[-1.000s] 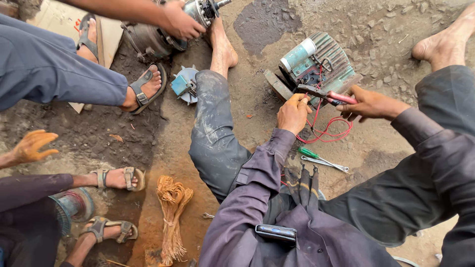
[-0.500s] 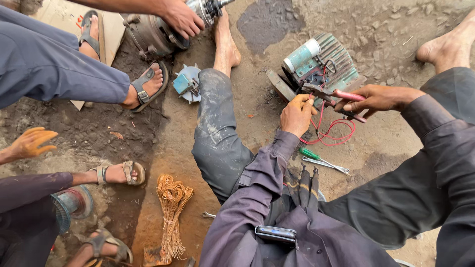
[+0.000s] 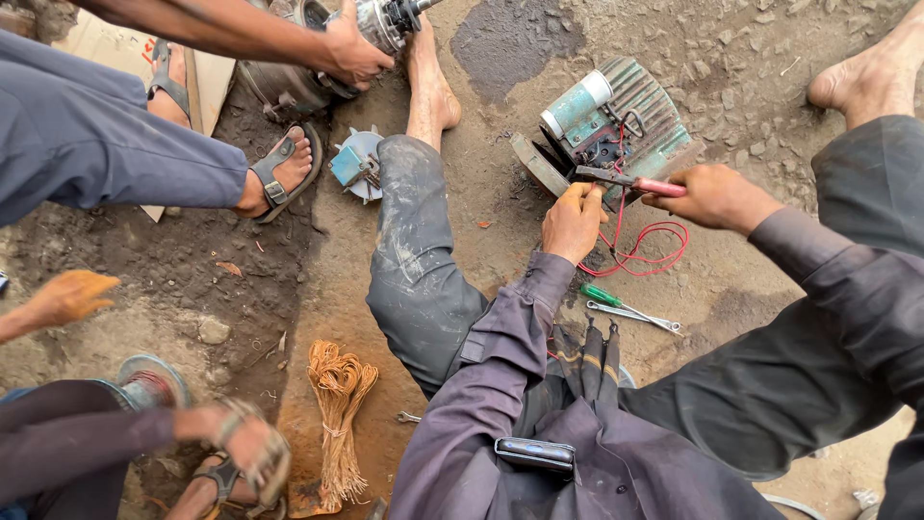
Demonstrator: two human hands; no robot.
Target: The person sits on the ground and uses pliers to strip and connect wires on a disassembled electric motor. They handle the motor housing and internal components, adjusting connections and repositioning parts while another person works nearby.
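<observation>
Your 2 hands stay on the small green motor on the dirt floor.

The green motor [image 3: 616, 125] lies on the floor [image 3: 751, 58] at far right, between your bare feet, its open terminal box holding red wires [image 3: 640, 241] that spill out and loop toward you. Your right hand [image 3: 712, 195] has its fingers closed around red-handled pliers [image 3: 630, 181], whose tips are at the box; since 1 second ago that hand has pulled back slightly to the right while the pliers keep to the same spot, so the wiring work looks ongoing. Your left hand [image 3: 573, 221] sits just left, fingers curled at the wires; whether they pinch one, you cannot tell. A green screwdriver [image 3: 602, 295] and a spanner [image 3: 635, 315] lie near you. At far left, another person's hand [image 3: 351, 53] grips a larger motor [image 3: 385, 24].
</observation>
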